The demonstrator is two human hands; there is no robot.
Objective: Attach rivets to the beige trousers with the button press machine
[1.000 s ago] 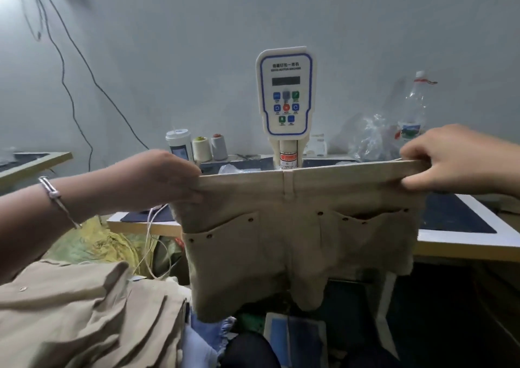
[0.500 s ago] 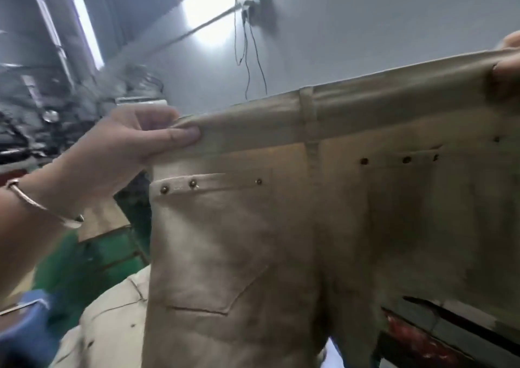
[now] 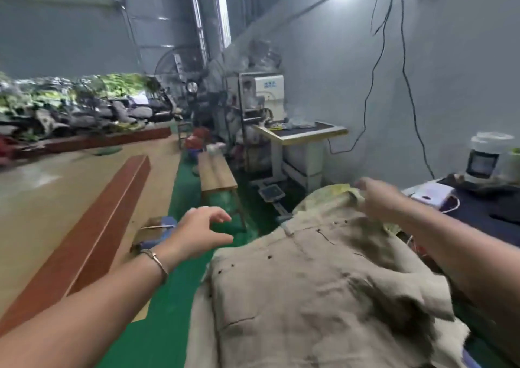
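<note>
While left hand (image 3: 197, 234) hovers open, right hand (image 3: 375, 199) over beige trousers (image 3: 309, 283)

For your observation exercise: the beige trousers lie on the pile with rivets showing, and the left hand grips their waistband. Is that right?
Not quite. In the head view the beige trousers do lie on the pile with rivets showing, but the left hand hangs open beside them, touching nothing.

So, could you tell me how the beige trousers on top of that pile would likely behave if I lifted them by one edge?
The beige trousers would probably flop and drape, since they lie wrinkled and sag over the pile's edge. They look fairly light for their size. The woven cloth seems unlikely to slip from the hands.
</note>
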